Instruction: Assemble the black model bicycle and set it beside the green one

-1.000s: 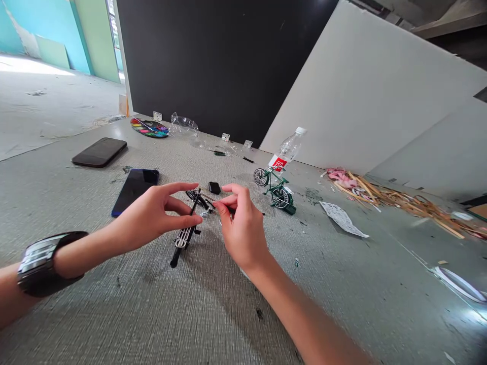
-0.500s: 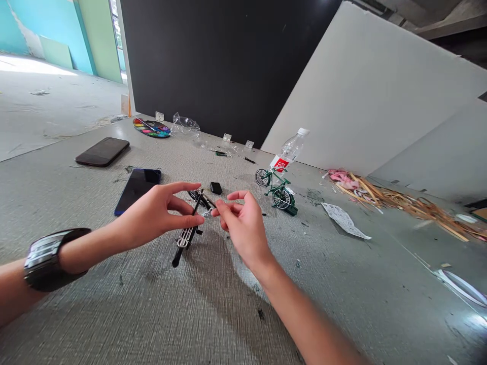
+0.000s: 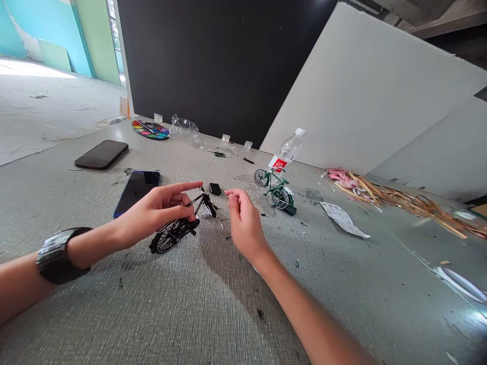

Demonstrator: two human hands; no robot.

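Green bicycle (image 3: 274,188), black bicycle (image 3: 178,225), two phones (image 3: 137,184).

On the table (image 3: 213,304) before us the small bicycle model (image 3: 175,228) lies under our left hand (image 3: 160,210); our right hand (image 3: 243,223) is just right of it; a small block (image 3: 215,189) sits just behind and between the two hands. Left of the left hand lies one phone (image 3: 137,185); a second phone (image 3: 101,154) lies further left and back. Right and behind stands another bicycle model (image 3: 274,188), the bottle (image 3: 286,150) just behind it; a paper sheet (image 3: 343,219) lies to its right; the paint palette (image 3: 150,129) lies at the far left edge.
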